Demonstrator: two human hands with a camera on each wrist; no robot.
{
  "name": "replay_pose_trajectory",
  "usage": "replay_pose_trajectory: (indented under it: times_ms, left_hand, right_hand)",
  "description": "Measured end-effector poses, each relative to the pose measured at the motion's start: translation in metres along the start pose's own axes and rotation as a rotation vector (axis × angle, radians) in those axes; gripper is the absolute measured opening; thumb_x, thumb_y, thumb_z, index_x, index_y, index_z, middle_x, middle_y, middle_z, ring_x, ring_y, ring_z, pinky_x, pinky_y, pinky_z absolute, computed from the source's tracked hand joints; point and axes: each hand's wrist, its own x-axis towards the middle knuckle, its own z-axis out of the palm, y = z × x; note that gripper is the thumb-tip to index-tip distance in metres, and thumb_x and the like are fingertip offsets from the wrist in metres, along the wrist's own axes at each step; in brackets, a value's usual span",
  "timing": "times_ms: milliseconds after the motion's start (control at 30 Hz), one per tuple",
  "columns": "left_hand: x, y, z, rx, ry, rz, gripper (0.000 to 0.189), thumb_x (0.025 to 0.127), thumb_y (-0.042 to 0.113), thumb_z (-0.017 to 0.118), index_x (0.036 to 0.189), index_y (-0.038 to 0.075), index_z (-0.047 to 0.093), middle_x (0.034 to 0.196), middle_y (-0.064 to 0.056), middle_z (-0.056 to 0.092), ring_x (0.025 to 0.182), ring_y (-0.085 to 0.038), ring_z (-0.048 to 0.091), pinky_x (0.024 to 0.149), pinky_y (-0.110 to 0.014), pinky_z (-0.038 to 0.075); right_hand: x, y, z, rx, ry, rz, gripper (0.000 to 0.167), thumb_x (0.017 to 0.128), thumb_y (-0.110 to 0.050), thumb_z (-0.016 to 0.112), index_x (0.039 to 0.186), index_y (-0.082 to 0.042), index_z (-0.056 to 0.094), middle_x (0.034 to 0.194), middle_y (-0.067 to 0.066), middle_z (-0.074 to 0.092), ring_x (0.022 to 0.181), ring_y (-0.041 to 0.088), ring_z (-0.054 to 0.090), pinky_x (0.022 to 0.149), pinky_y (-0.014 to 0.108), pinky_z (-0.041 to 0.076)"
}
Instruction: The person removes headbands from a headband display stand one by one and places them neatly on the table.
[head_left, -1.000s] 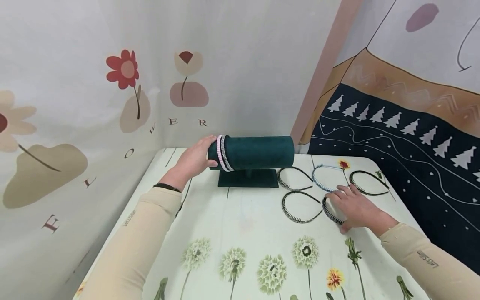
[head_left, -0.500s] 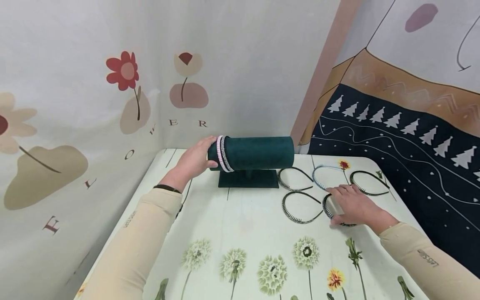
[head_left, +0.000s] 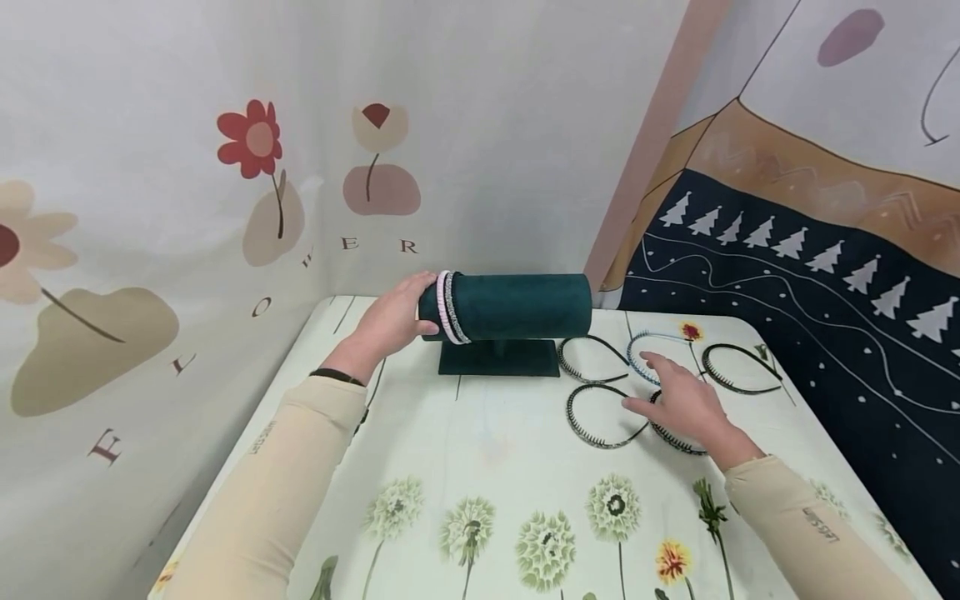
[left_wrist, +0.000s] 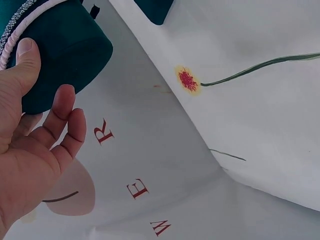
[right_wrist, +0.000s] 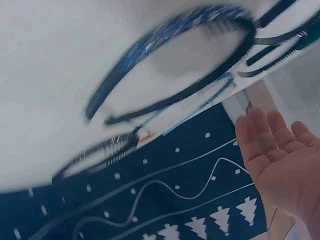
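Note:
My left hand (head_left: 390,321) grips the left end of a dark green velvet headband stand (head_left: 525,307), thumb in front. In the left wrist view the thumb lies beside a pink headband (left_wrist: 27,25). A silvery headband (left_wrist: 11,25) and a dark band sit alongside it on the roll. My right hand (head_left: 686,404) holds nothing, its fingers extended and thumb spread, above a dark toothed headband (head_left: 678,443). That headband, glittering blue (right_wrist: 180,26) in the right wrist view, is partly hidden by the hand in the head view.
Right of the stand lie a light blue headband (head_left: 632,354) and several dark ones, among them a front one (head_left: 581,427) and a far right one (head_left: 712,377). The flowered tablecloth (head_left: 480,450) covers the table. Printed curtains (head_left: 487,167) rise behind and beside it.
My right hand has lifted off the dark headband and moved a little left, its fingers opening out. The headband stays on the table. My left hand keeps its hold on the stand.

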Motion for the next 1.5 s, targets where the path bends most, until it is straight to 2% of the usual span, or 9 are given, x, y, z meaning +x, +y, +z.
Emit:
replay_pose_trajectory:
  times_ms: [167, 367, 600, 800, 867, 967, 1067, 1267, 1500]
  left_hand:
    - [-0.001, -0.001, 0.0, -0.013, 0.002, -0.01, 0.093, 0.098, 0.024, 0.08, 0.171, 0.013, 0.024, 0.179, -0.011, 0.023, 0.165, -0.035, 0.027, 0.135, -0.054, 0.029]
    - [-0.001, -0.002, 0.003, -0.058, 0.005, -0.009, 0.093, 0.099, 0.023, 0.08, 0.171, 0.014, 0.023, 0.18, -0.01, 0.021, 0.166, -0.034, 0.024, 0.135, -0.054, 0.028]
    - [0.001, -0.005, 0.007, -0.107, 0.011, -0.01, 0.093, 0.099, 0.024, 0.079, 0.172, 0.016, 0.021, 0.181, -0.007, 0.018, 0.165, -0.035, 0.026, 0.134, -0.055, 0.03]
    - [0.002, -0.007, 0.007, -0.129, 0.011, -0.017, 0.093, 0.1, 0.023, 0.078, 0.172, 0.018, 0.021, 0.181, -0.007, 0.018, 0.165, -0.036, 0.027, 0.134, -0.056, 0.029]
    - [0.002, -0.007, 0.007, -0.135, 0.011, -0.014, 0.092, 0.1, 0.023, 0.078, 0.172, 0.018, 0.021, 0.181, -0.008, 0.019, 0.164, -0.037, 0.027, 0.134, -0.057, 0.03]
    - [0.001, -0.005, 0.008, -0.142, 0.012, -0.013, 0.092, 0.099, 0.023, 0.079, 0.171, 0.02, 0.023, 0.181, -0.007, 0.019, 0.163, -0.037, 0.029, 0.133, -0.057, 0.031]
    - [-0.001, -0.004, 0.008, -0.143, 0.008, -0.013, 0.09, 0.099, 0.023, 0.079, 0.171, 0.021, 0.024, 0.181, -0.007, 0.018, 0.163, -0.037, 0.03, 0.132, -0.059, 0.032]
    - [-0.002, -0.004, 0.008, -0.113, 0.005, 0.001, 0.089, 0.1, 0.026, 0.078, 0.171, 0.02, 0.025, 0.181, -0.007, 0.018, 0.164, -0.036, 0.029, 0.132, -0.059, 0.033]
    - [-0.006, -0.003, 0.006, -0.1, 0.017, 0.003, 0.092, 0.098, 0.026, 0.08, 0.171, 0.019, 0.025, 0.181, -0.008, 0.019, 0.163, -0.037, 0.032, 0.13, -0.06, 0.035]
  right_hand:
    - [0.01, -0.009, 0.006, 0.233, 0.029, 0.059, 0.104, 0.095, -0.063, 0.073, 0.169, -0.009, 0.024, 0.163, 0.021, 0.048, 0.135, 0.044, 0.059, 0.092, 0.06, 0.058]
    - [0.018, -0.023, 0.007, 0.397, 0.13, 0.066, 0.105, 0.097, -0.056, 0.075, 0.172, -0.01, 0.017, 0.166, 0.024, 0.042, 0.13, 0.043, 0.058, 0.096, 0.06, 0.056]
    - [0.02, -0.05, -0.008, 0.614, 0.303, 0.084, 0.102, 0.098, -0.048, 0.076, 0.174, -0.021, 0.012, 0.172, 0.014, 0.038, 0.131, 0.036, 0.052, 0.093, 0.037, 0.048]
    - [0.031, -0.087, -0.026, 0.72, 0.458, -0.032, 0.099, 0.095, -0.03, 0.083, 0.172, -0.024, 0.021, 0.17, 0.006, 0.04, 0.127, 0.03, 0.049, 0.102, 0.04, 0.045]
    - [0.037, -0.102, -0.029, 0.685, 0.493, -0.125, 0.102, 0.091, -0.024, 0.088, 0.171, -0.019, 0.024, 0.169, 0.01, 0.041, 0.129, 0.033, 0.048, 0.105, 0.047, 0.046]
    - [0.049, -0.126, -0.031, 0.522, 0.515, -0.275, 0.107, 0.084, -0.026, 0.093, 0.169, -0.011, 0.029, 0.169, 0.016, 0.042, 0.139, 0.039, 0.045, 0.113, 0.058, 0.043]
    - [0.062, -0.152, -0.032, 0.31, 0.451, -0.383, 0.111, 0.081, -0.039, 0.095, 0.168, -0.01, 0.031, 0.17, 0.015, 0.041, 0.147, 0.044, 0.039, 0.121, 0.064, 0.036]
    - [0.093, -0.203, -0.034, -0.03, 0.213, -0.483, 0.129, 0.077, -0.067, 0.089, 0.172, -0.021, 0.016, 0.175, 0.008, 0.033, 0.156, 0.039, 0.031, 0.13, 0.063, 0.028]
    - [0.131, -0.241, -0.036, -0.245, 0.081, -0.516, 0.14, 0.07, -0.077, 0.088, 0.173, -0.022, 0.011, 0.174, 0.01, 0.034, 0.16, 0.039, 0.027, 0.135, 0.062, 0.021]
